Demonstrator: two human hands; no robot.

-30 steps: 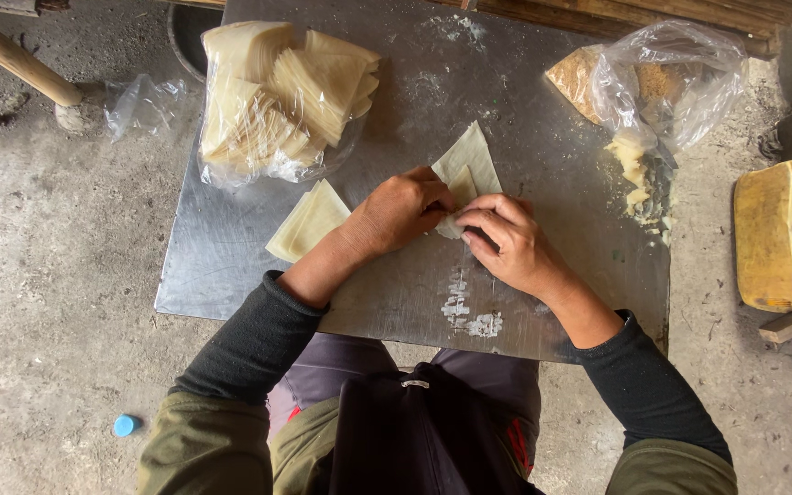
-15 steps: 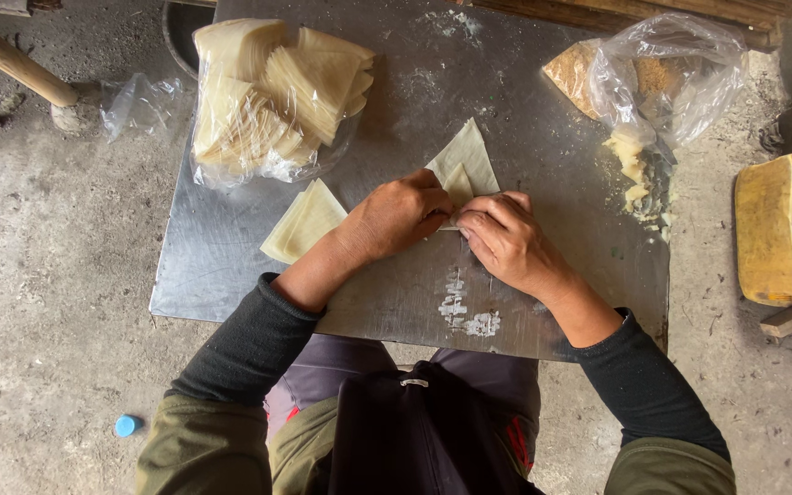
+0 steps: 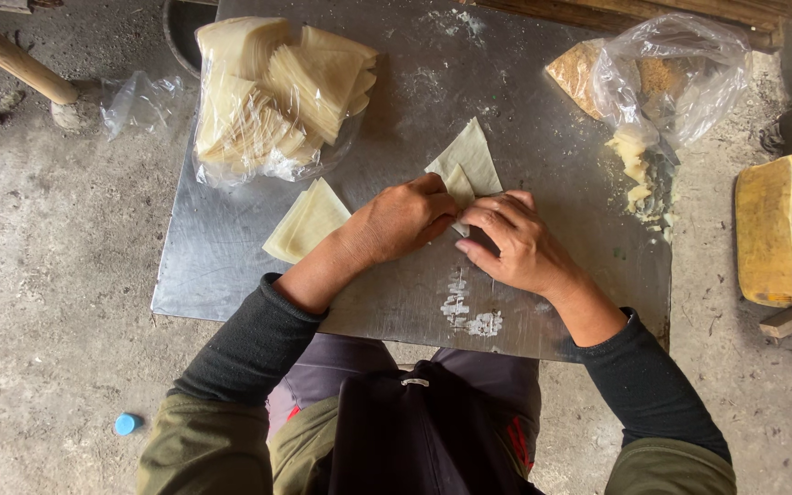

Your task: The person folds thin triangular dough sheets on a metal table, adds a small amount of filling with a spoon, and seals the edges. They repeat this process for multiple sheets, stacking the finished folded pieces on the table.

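Nearest the camera are the person's lap and dark sleeves, and off on the concrete floor to the left lies a small blue bottle cap (image 3: 126, 423). Just past the knees starts the metal tray (image 3: 231, 266), with a few white floury smears (image 3: 469, 312) on its near edge.

Both hands meet in the middle of the tray over a pale triangular wrapper (image 3: 471, 158). The left hand (image 3: 396, 220) is curled, its fingertips pinching a folded flap of the wrapper at the near corner; the right hand (image 3: 515, 243) lies flat beside it with fingers narrowed together, pressing the same corner down against the metal. The two seem set this way so that one keeps the sheet from sliding as the other turns the fold (whether any filling sits under the fingers cannot be told). Most of the wrapper pokes out beyond the fingertips, pointing away from the body.

Beside the left wrist, a second folded wrapper (image 3: 307, 220) lies apart, within easy reach. Farther out on the left is a stack of wrappers (image 3: 268, 92) in loose clear plastic, and far right a plastic bag (image 3: 666, 78) with crumbly yellowish bits (image 3: 634, 160) spilled near it. A yellow jerrycan (image 3: 786, 229) lies off the tray
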